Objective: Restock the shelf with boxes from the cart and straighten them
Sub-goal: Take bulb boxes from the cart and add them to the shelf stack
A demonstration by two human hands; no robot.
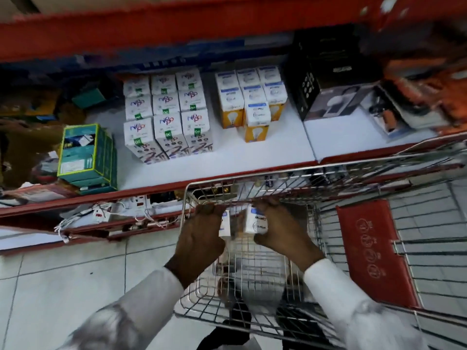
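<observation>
We see the white shelf (290, 145) with its red edge running across from nine o'clock to three o'clock. On it, toward eleven o'clock, stands a three-by-three block of white Nippo boxes (168, 114). Just beside that, at twelve o'clock, are the white-and-orange bulb boxes (250, 99), one standing forward of the rest. A green carton (87, 155) sits at ten o'clock, near the shelf's front edge.

The wire cart (298, 188) fills the lower right, from six o'clock to three o'clock, its red child-seat flap (371, 251) at four o'clock.

Inside the basket, at centre, our left hand (199, 238) is closed around a white box (225, 223), mostly hidden by the fingers. Our right hand (280, 236) is clamped on a second white bulb box (256, 221), tilted. The two boxes sit near each other, apart.
</observation>
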